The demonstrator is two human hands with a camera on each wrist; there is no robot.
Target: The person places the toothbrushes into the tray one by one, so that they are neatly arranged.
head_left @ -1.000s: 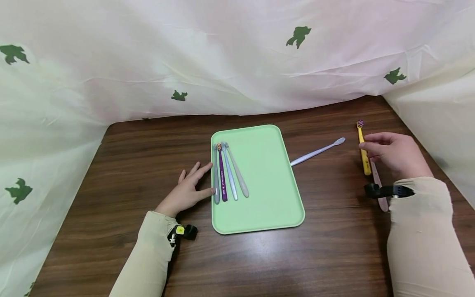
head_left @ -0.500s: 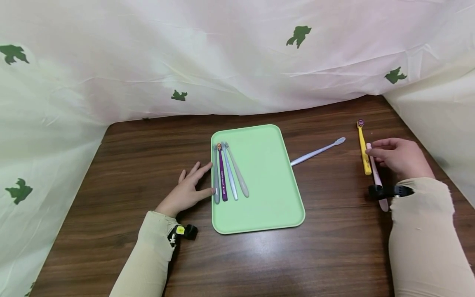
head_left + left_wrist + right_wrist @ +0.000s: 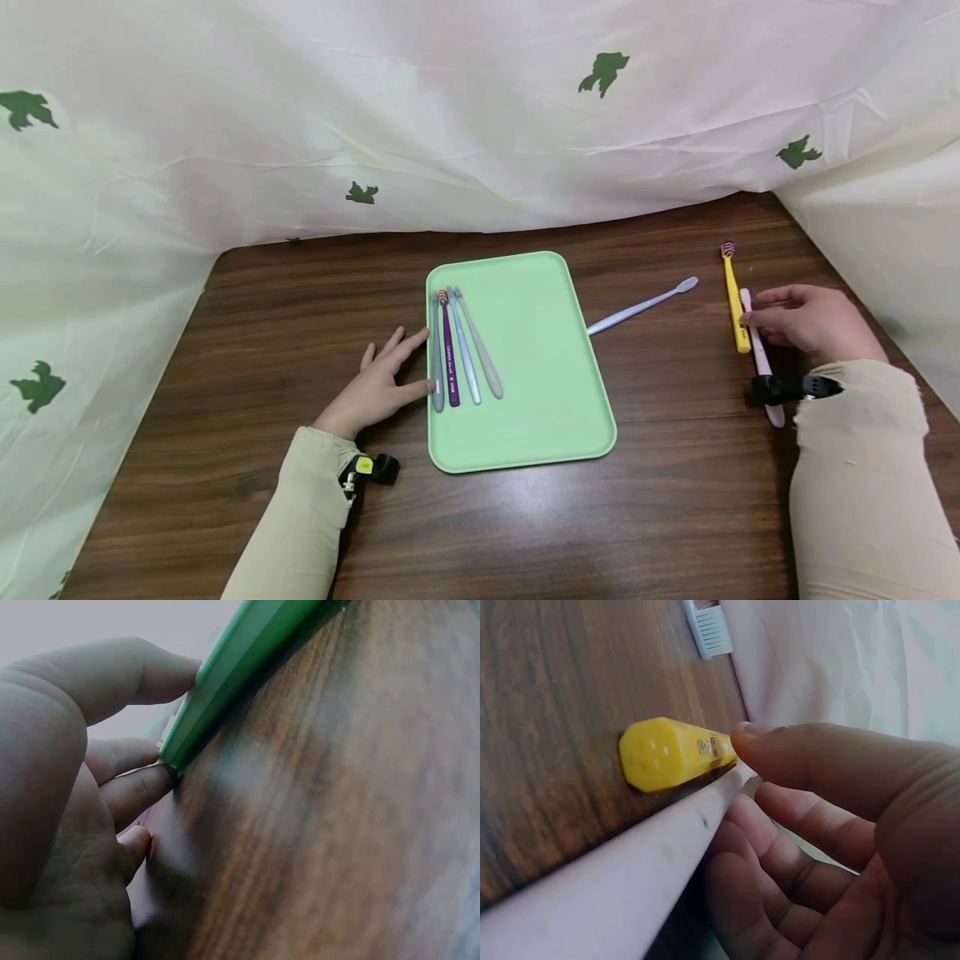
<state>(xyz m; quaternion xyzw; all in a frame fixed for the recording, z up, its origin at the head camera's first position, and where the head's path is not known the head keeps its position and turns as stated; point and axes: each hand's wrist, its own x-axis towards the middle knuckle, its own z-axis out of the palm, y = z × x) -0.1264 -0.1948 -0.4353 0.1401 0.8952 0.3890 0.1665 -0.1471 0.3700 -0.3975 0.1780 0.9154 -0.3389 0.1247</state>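
Note:
My right hand (image 3: 813, 325) has its thumb and fingers on either side of a pale pink toothbrush (image 3: 759, 354), pinching it near its far end. Just left of it lies a yellow toothbrush (image 3: 735, 304) with purple bristles; its thick handle end (image 3: 651, 754) shows close by in the right wrist view. On the left, my left hand (image 3: 378, 387) rests on the table with extended fingers, thumb and fingertips touching the edge of a green tray (image 3: 540, 400). Inside the tray lie a dark grey toothbrush (image 3: 437, 367), a purple toothbrush (image 3: 450, 358), a light blue toothbrush (image 3: 467, 362) and a pale grey toothbrush (image 3: 482, 354).
A lavender-blue toothbrush (image 3: 637, 311) lies slantwise on the wooden table (image 3: 660, 500), its handle end at the tray's right rim. White cloth (image 3: 465, 108) with green bird shapes hangs along the back and sides.
My right hand has moved from beside the yellow toothbrush toward me and slightly right, onto the pink toothbrush. The left hand and tray stay put.

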